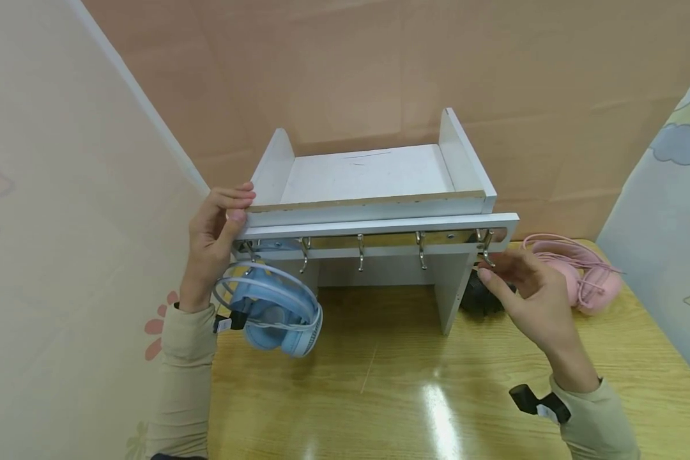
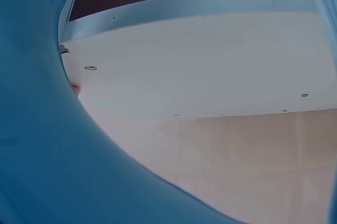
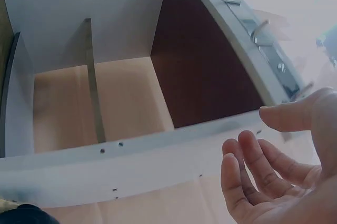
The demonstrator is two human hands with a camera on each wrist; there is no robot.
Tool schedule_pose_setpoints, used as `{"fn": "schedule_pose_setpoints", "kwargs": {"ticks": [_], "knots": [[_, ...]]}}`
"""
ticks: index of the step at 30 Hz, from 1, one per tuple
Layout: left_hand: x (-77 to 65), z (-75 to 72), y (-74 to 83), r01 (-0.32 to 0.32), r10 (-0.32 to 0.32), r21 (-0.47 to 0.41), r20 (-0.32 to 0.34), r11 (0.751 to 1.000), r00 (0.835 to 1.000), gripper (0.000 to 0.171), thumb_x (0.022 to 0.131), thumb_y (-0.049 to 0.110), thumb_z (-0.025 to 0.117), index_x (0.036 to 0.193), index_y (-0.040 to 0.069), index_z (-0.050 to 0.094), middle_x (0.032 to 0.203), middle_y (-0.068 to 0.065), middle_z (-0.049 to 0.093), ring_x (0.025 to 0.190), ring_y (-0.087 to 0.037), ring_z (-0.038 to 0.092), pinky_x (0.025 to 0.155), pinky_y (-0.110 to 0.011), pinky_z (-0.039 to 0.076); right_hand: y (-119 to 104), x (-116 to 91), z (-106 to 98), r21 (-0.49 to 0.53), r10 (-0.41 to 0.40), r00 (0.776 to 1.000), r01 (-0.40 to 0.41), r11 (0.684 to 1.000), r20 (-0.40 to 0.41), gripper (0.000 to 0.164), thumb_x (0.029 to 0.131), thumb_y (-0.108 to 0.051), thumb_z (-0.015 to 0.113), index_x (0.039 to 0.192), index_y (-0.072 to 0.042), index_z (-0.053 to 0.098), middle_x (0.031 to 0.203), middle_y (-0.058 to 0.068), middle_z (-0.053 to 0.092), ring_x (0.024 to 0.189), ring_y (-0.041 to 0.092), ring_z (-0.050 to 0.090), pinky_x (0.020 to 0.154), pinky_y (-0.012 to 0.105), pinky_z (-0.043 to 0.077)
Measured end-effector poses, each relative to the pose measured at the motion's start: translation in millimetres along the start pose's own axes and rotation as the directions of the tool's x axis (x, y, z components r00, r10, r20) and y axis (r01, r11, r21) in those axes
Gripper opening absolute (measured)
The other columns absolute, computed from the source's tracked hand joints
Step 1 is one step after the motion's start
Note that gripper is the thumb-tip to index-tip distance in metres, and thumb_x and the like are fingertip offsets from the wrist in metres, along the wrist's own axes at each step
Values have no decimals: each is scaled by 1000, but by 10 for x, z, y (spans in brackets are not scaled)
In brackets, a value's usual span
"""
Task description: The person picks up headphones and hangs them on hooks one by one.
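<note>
A white shelf (image 1: 368, 172) with a row of metal hooks (image 1: 361, 252) along its front stands on the wooden table. My left hand (image 1: 209, 239) grips its left front corner, fingers over the edge and thumb at the front. Below that hand, blue headphones (image 1: 282, 313) hang from the leftmost hook; their blue surface (image 2: 37, 113) fills much of the left wrist view. My right hand (image 1: 531, 294) is beside the rightmost hook (image 1: 485, 248), fingers loosely bent. In the right wrist view, the right hand (image 3: 284, 166) has nothing between thumb and fingers.
Pink headphones (image 1: 600, 287) with a cable lie on the wooden table (image 1: 379, 383) at the right. A black object (image 1: 480, 297) is partly hidden behind the shelf's right side panel. Walls stand at the left (image 1: 80, 223) and right (image 1: 678, 211), with a brown backdrop (image 1: 379, 76) behind.
</note>
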State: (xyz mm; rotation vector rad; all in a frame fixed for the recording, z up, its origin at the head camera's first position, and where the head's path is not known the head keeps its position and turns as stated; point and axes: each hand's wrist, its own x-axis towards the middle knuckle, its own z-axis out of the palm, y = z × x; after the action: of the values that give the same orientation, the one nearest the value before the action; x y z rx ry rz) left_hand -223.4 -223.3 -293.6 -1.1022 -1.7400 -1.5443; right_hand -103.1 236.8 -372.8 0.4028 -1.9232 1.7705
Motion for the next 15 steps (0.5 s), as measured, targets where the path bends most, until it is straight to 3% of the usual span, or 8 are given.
{"fn": "schedule_pose_setpoints", "kwargs": {"ticks": [7,15], "knots": [[-1,3,-12,0,0,-18,0,1000,1000,36,106,14,65,108,-21,60,121,-6,71,134,-31,63,126,-45,42,122,110,-174,-81,101,995,-100,992,-3,31,94,13,70,122,0,71,101,-6,76,93,3,74,86,8,58],[5,5,-11,-3,3,-1,2,1000,1000,41,107,19,67,109,-21,61,120,-5,72,133,-31,63,126,-46,42,200,210,-263,-257,161,987,-156,954,-3,32,97,2,74,126,-11,69,106,-16,74,96,-2,70,87,5,55]]}}
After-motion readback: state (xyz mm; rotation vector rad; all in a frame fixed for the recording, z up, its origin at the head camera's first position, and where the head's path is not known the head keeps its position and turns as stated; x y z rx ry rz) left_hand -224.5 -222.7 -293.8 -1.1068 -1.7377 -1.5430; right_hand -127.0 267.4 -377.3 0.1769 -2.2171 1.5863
